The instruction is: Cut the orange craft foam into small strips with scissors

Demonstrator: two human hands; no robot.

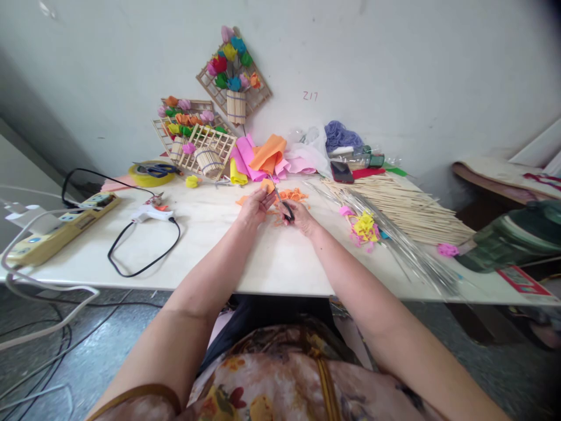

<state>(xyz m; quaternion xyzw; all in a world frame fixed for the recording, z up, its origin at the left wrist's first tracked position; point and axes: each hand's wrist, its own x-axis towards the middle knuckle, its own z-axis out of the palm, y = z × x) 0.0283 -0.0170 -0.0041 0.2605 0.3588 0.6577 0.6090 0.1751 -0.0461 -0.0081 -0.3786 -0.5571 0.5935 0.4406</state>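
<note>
My left hand point(256, 206) pinches a small piece of orange crepe paper point(267, 186) above the middle of the table. In my right hand point(298, 215) is a pair of scissors point(287, 211) with dark handles, fingers closed round the loops. The blades point up and away from me, close against the orange piece; whether they touch it I cannot tell. Orange paper scraps point(293, 195) lie in a loose heap just behind and beside my hands. Farther back rest folded sheets of orange crepe paper point(269, 153) and pink crepe paper point(246, 158).
Left are a power strip point(65, 231), a white glue gun point(152, 215) with its cord, and tape with blue scissors point(158, 169). Flower-basket frames point(236, 105) lean at the wall. Right are wooden sticks point(403, 207), wires point(394, 240), a phone point(342, 172) and a green bottle point(512, 240).
</note>
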